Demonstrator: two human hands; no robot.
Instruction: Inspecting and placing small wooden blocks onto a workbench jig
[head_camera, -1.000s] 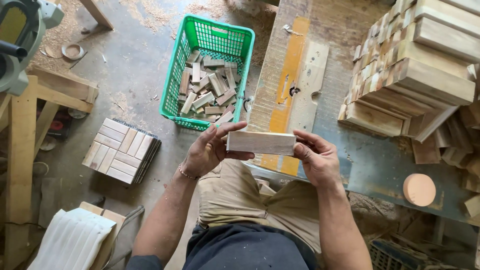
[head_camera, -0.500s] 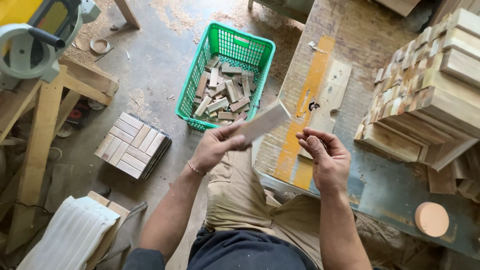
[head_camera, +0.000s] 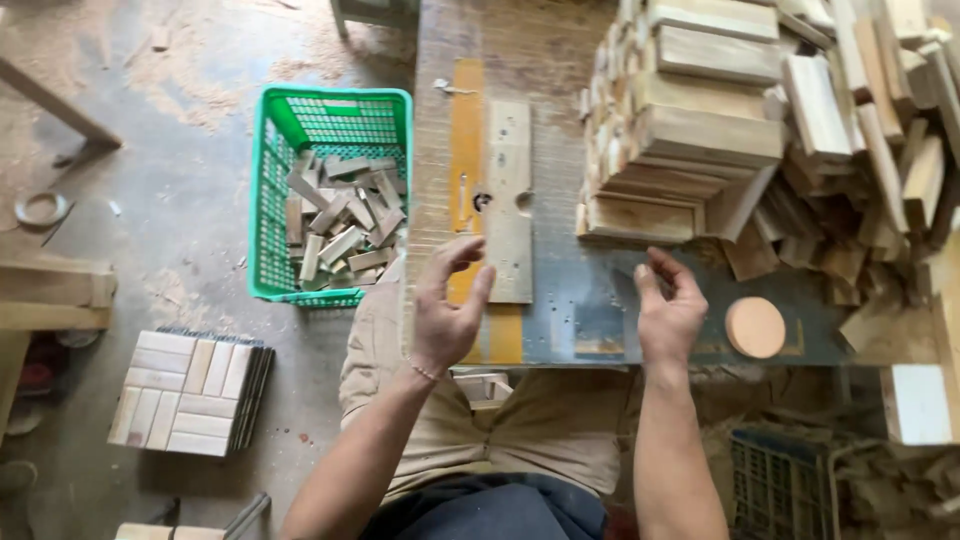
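The wood piece has left your left hand (head_camera: 447, 315). Both it and your right hand (head_camera: 668, 315) are open and empty, above the bench (head_camera: 590, 320), near the wood stack (head_camera: 690, 130), ready to grab.

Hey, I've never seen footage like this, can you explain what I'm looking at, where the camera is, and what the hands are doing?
There is no machine here: the camera sits on a person's head and looks down at their own two bare hands and lap. The left hand and the right hand are both open and hold nothing, hovering over the near edge of a workbench. On the bench lie a flat wooden board with holes, a big stack of wood blocks and a round wooden disc. On the floor to the left stand a green basket of small wood pieces and a pile of slatted wooden tiles.
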